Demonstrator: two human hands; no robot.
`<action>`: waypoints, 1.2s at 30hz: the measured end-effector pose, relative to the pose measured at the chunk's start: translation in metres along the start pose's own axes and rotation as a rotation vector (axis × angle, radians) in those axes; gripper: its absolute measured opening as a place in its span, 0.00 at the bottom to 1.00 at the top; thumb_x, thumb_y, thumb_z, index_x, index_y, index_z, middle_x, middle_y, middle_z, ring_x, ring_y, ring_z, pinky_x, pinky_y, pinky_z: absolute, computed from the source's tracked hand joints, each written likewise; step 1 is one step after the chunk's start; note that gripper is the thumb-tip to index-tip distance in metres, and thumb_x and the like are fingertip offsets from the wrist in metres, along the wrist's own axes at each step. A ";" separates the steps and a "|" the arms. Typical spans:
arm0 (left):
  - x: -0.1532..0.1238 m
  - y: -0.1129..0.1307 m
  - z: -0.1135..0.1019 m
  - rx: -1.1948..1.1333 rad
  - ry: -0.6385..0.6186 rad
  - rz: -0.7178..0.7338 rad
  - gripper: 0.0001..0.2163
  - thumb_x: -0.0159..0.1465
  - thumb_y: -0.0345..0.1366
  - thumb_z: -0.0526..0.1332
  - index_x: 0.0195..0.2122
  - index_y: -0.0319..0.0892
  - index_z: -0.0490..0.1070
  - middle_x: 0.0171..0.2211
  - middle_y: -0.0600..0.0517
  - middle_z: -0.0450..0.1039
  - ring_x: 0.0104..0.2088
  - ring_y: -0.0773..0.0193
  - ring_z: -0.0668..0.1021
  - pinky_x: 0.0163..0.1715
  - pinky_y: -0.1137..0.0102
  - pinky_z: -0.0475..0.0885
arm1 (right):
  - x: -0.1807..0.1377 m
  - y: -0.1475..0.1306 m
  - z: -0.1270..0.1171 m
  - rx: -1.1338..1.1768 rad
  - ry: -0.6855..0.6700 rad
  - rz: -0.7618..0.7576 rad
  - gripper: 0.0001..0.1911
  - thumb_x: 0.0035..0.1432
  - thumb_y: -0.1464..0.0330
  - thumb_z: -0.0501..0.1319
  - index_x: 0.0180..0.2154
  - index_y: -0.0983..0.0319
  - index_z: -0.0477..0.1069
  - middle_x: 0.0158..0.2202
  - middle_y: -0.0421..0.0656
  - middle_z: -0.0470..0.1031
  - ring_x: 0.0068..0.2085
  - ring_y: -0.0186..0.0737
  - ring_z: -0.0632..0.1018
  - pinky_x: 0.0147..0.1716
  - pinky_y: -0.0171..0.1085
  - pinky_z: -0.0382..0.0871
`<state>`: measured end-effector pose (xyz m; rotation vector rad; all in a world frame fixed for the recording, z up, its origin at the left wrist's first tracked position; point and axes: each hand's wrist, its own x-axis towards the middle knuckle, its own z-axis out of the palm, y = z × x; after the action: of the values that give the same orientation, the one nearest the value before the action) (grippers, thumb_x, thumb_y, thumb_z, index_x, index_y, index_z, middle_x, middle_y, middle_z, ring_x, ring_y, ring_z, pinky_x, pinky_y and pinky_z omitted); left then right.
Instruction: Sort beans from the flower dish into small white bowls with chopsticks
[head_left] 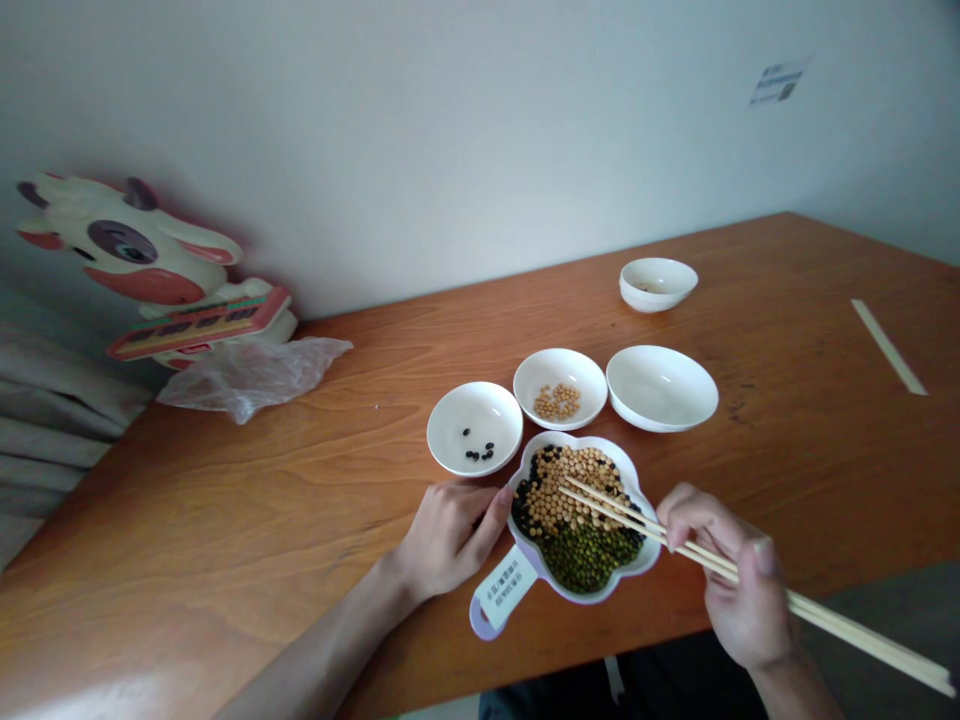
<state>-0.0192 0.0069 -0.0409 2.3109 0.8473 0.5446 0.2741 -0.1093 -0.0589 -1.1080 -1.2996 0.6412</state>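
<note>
A flower-shaped lilac bowl (pixel 651 572) with a labelled handle stands near the table's front edge. In it lie soybeans (pixel 577 470), black beans (pixel 527 508) and green mung beans (pixel 589 555), grouped mostly by kind. My left hand (pixel 454 535) grips the bowl's left rim, thumb along the edge and the other fingers partly hidden. My right hand (pixel 739 580) is closed round a pair of wooden chopsticks (pixel 697 555). Their tips rest among the soybeans; whether a bean sits between them I cannot tell. Behind are a white bowl (pixel 442 440) with several black beans and a white bowl (pixel 596 405) with soybeans.
To the right of the soybean bowl stands another white bowl (pixel 660 395). A farther white bowl (pixel 658 290) holds something small and pale. At the left are a cow-shaped toy (pixel 165 260) and a clear plastic bag (pixel 262 375). A pale strip (pixel 889 345) lies on the table's right side.
</note>
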 end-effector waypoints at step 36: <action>0.005 -0.010 -0.017 -0.155 -0.245 0.349 0.11 0.69 0.37 0.61 0.32 0.46 0.59 0.28 0.52 0.70 0.27 0.63 0.69 0.29 0.65 0.62 | 0.003 0.003 -0.013 0.154 0.208 -0.055 0.33 0.78 0.50 0.47 0.29 0.57 0.78 0.23 0.42 0.70 0.29 0.43 0.71 0.34 0.45 0.67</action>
<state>-0.0295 0.0231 -0.0344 2.3309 0.2774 0.4413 0.2876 -0.1087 -0.0588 -0.9822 -1.0802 0.5596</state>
